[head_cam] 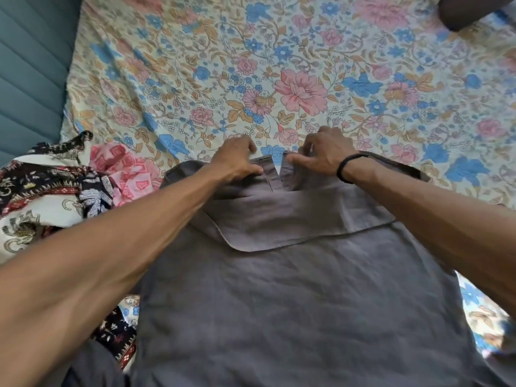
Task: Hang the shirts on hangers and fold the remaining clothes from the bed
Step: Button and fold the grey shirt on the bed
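You have one grey shirt [293, 289] laid out on one floral bedsheet [251, 65]. Two garments lie in the pile at your left: one dark patterned cloth [42, 191] and one pink patterned cloth [128, 171]. Two hands are in view, left hand [234, 160] and right hand [324, 155]. One black wristband [344, 167] counted.

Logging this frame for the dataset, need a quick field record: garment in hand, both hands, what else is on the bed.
garment: grey shirt spread flat on the bed, far edge folded back
left hand: pinches the shirt's far edge, left of the slit
right hand: pinches the same edge, right of the slit; black band on wrist
surface: floral bedsheet
other clothes: pink patterned garment and dark paisley clothes, heaped to the left
hangers: none in view
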The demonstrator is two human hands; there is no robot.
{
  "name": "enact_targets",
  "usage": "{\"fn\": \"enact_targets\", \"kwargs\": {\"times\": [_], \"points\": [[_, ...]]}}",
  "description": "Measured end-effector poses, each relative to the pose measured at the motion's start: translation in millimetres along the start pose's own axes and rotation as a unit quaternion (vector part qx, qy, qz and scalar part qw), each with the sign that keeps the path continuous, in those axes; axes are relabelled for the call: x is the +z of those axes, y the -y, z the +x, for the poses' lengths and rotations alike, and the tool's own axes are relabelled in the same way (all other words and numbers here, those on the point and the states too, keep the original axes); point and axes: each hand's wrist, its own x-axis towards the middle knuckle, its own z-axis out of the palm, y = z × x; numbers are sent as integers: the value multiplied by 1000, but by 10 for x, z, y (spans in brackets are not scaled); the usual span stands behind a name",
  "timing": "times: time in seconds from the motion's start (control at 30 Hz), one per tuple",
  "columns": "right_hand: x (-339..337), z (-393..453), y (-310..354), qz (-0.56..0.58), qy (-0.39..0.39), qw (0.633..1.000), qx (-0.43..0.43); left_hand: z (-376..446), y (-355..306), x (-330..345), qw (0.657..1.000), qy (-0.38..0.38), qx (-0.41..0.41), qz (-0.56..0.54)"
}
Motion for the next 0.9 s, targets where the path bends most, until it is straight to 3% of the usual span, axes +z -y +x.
{"fn": "enact_targets", "kwargs": {"times": [0.07, 0.13, 0.3, 0.43, 0.53, 0.63, 0.73, 0.8, 0.9], "points": [[-81, 103, 69, 18, 64, 998, -22, 106, -91, -73, 997, 72, -4, -29], [-148, 221, 150, 24, 122, 992, -37, 204, -118, -140, 996, 90, 4, -20], [-94, 516, 354, 31, 32, 994, -97, 353, -45, -233, 985, -71, 154, 29], [-55, 718, 348, 83, 4, 993, -83, 516, 20, -160, 967, -121, 217, 56], [46, 781, 240, 144, -8, 989, -30, 735, 61, -51, 972, -120, 195, 59], [48, 761, 259, 175, -24, 984, 7, 808, 13, 6, 985, -111, 104, 85], [11, 319, 435, 149, -148, 977, -36, 547, -231, 38, 978, -159, 49, 125], [176, -437, 529, 162, -238, 950, -118, 114, -427, 190, 958, -236, 128, 96], [654, -1825, 379, 115, -159, 962, -191, -1016, -425, 652, 923, -206, 321, 49]]}}
